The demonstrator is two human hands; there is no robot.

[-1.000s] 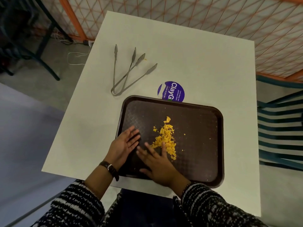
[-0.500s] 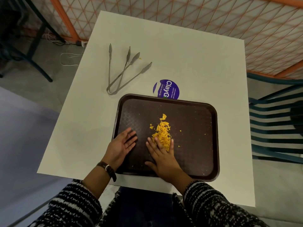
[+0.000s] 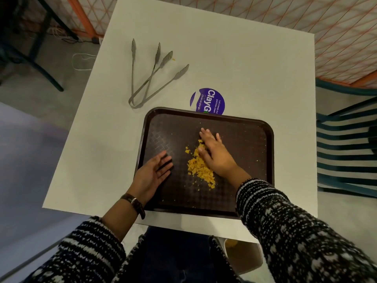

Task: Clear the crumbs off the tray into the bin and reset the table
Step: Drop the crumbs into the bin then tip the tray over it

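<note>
Looking down: we see a brown tray [image 3: 240, 127] on a white table [image 3: 244, 64], its near edge close to the table's front edge.
Crumbs: a yellow pile of crumbs [image 3: 201, 170] sits near the middle of the tray, with small specks scattered around it; part of the pile's far end is hidden under the right hand.
Right hand: our right hand [image 3: 216, 154] lies flat on the tray, fingers spread and extended, its side against the pile. It grips nothing.
Left hand: our left hand [image 3: 152, 176] rests at the tray's left edge, palm turned inward and open, fingers loose, holding nothing. A wristwatch [image 3: 134, 203] is on that wrist.
Tongs: two metal tongs [image 3: 149, 78] lie crossed on the table beyond the tray's left corner, apart from it. One crumb lies by a tip.
Sticker: a round purple sticker [image 3: 207, 101] is partly covered by the tray's far rim, so we cannot read all its words.
Bin: below the table's front edge a container [image 3: 242, 256] shows, mostly hidden by the right sleeve; something yellow is in it, too dim for us to make out.
</note>
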